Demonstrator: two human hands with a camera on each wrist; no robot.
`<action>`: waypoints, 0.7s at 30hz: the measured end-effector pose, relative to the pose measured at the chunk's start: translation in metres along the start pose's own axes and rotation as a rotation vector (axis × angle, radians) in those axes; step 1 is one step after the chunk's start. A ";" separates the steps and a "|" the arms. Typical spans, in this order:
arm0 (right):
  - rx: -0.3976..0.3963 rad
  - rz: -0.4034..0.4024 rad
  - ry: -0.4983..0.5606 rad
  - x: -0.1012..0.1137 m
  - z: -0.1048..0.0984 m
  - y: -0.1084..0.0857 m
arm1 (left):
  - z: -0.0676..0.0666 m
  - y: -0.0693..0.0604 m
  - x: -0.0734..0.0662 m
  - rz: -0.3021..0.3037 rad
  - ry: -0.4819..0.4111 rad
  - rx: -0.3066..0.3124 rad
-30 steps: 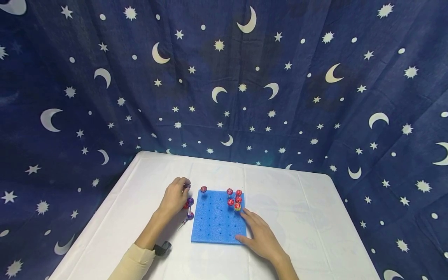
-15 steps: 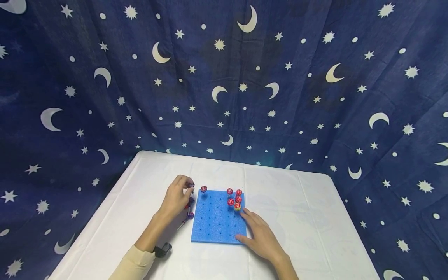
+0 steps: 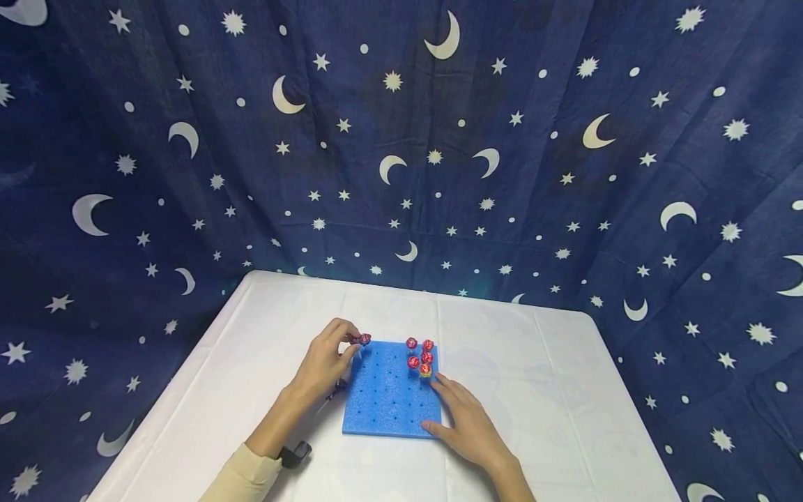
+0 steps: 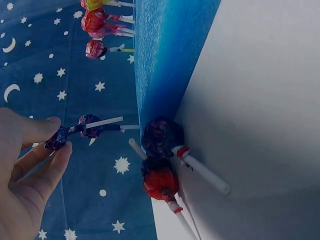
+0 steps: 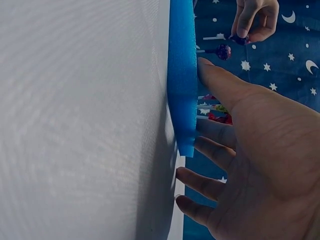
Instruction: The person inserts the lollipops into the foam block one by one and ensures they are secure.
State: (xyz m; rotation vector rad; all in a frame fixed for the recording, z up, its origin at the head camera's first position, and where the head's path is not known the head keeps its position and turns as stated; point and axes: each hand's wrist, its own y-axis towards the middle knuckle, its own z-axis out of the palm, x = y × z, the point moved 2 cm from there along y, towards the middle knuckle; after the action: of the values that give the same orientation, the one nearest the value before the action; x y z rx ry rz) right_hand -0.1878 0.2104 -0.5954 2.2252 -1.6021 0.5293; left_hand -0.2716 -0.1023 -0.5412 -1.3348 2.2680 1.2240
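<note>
My left hand (image 3: pixel 324 359) pinches a dark purple-wrapped lollipop (image 4: pixel 56 138) by its head between thumb and fingers, stick pointing toward the blue foam board (image 3: pixel 392 404). It hovers over the board's far left corner, close to another dark-wrapped lollipop (image 4: pixel 90 126) that stands in a hole there. My right hand (image 3: pixel 470 425) rests with fingers spread on the board's right edge. Several red-wrapped lollipops (image 3: pixel 413 362) stand upright at the far right of the board, one with some yellow (image 3: pixel 425 371) on its wrapper.
Left of the board, a purple lollipop (image 4: pixel 162 137) and a red lollipop (image 4: pixel 161 183) lie on the white tablecloth (image 3: pixel 539 390), partly hidden by my left hand in the head view. Rows of small holes mark the board. A star-and-moon curtain (image 3: pixel 401 174) hangs behind the table.
My left hand has lifted the purple lollipop and carried it right, from beside the board to above its far left corner. The right hand has stayed in place.
</note>
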 end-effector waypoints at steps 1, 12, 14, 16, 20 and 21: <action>0.001 -0.001 0.001 0.000 0.000 0.000 | 0.001 0.000 -0.001 0.002 -0.007 0.007; 0.001 0.003 0.011 0.001 -0.001 -0.001 | 0.006 -0.006 -0.003 0.038 0.015 0.058; 0.001 0.006 0.012 0.001 -0.001 -0.001 | 0.007 -0.006 -0.003 0.038 0.013 0.063; 0.002 0.006 0.011 0.001 -0.001 -0.001 | 0.008 -0.007 -0.003 0.031 0.007 0.074; 0.002 0.004 0.007 0.001 0.000 0.000 | 0.010 -0.008 -0.001 0.018 -0.009 0.088; 0.003 0.003 0.007 0.001 0.000 0.000 | 0.010 -0.008 -0.001 0.016 -0.013 0.089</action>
State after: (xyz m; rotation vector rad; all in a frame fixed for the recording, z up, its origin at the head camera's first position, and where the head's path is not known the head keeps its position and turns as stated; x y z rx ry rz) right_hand -0.1879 0.2099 -0.5948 2.2206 -1.6022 0.5402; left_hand -0.2667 -0.0960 -0.5515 -1.2755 2.3003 1.1188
